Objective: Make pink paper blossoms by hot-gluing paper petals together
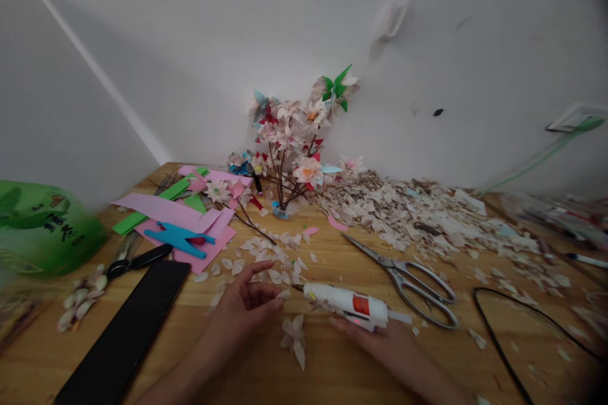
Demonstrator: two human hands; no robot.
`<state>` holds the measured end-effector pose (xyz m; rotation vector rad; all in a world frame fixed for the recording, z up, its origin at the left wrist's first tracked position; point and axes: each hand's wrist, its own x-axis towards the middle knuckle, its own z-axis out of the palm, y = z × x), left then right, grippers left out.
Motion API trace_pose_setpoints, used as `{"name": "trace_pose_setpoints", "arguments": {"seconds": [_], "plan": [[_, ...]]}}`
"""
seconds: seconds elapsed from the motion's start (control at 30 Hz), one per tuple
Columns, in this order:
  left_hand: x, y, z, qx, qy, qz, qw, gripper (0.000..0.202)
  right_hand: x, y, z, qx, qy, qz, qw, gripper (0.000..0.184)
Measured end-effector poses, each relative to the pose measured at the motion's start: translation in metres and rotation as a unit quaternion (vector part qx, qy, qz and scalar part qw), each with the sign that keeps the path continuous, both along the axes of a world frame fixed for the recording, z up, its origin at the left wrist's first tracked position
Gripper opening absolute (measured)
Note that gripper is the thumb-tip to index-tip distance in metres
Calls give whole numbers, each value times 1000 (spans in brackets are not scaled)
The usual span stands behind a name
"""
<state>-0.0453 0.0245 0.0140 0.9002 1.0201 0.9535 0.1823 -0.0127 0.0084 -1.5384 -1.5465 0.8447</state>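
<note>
My left hand [249, 299] is closed in a pinch on a small pale petal [284, 295]. My right hand [380, 342] is wrapped round a white hot glue gun [344, 304], whose dark nozzle points left at the petal. A clear glue stick [399, 316] sticks out of the gun's back end. Below and between both hands, a pale flower of a few petals [294, 335] lies on the wooden table. Loose petals [280, 259] are scattered just beyond my left fingers. Silver scissors [403, 281] lie beyond and to the right of the gun, blades partly apart.
Handmade flowers on brown stems [289, 145] stand against the wall. A heap of pale scraps [403, 209] spreads at the right back. Pink paper [209, 221], a black phone [128, 335], garlic-like bulbs [80, 300] and a green bag [47, 228] are leftward. A black cord [494, 342] curves rightward.
</note>
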Motion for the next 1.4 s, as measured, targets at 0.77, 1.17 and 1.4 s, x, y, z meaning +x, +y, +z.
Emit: {"name": "trace_pose_setpoints", "arguments": {"seconds": [0.77,1.17,1.4], "plan": [[-9,5,6,55,-11,33,998,59,63,5,18,102,-250,-167,948,76],[-10,5,2,65,-16,39,997,60,-50,-1,18,402,-383,293,778,20],[-8,5,11,35,-35,43,998,63,-36,7,6,355,-220,228,880,23]]}}
